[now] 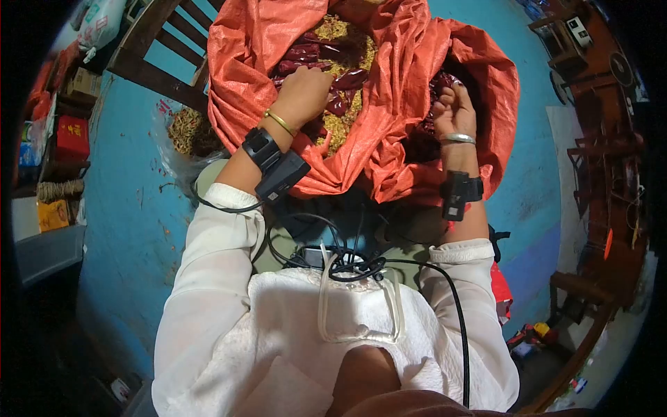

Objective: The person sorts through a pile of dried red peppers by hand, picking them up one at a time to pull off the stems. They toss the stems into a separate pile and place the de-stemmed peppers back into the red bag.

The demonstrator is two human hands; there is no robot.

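Observation:
Two orange-red woven sacks stand open side by side in front of me. Dark red dried chilies [349, 80] lie over a layer of yellow seeds [338, 129] in the left sack [240, 83]. My left hand [306, 96] reaches over these chilies with its fingers curled in; the back of the hand hides what they grip. At the mouth of the right sack [501, 87] my right hand [455, 112] is turned palm up. Its fingers are closed round a dark red dried chili [447, 80]. More dark chilies [422, 142] show in shadow below that hand.
A wooden chair [156, 76] stands beyond the left sack. Next to it, a clear plastic bag [191, 132] holds dried stems. Black cables [347, 260] cross my lap. Shelves with boxes [71, 137] line the left, and wooden furniture [604, 153] the right.

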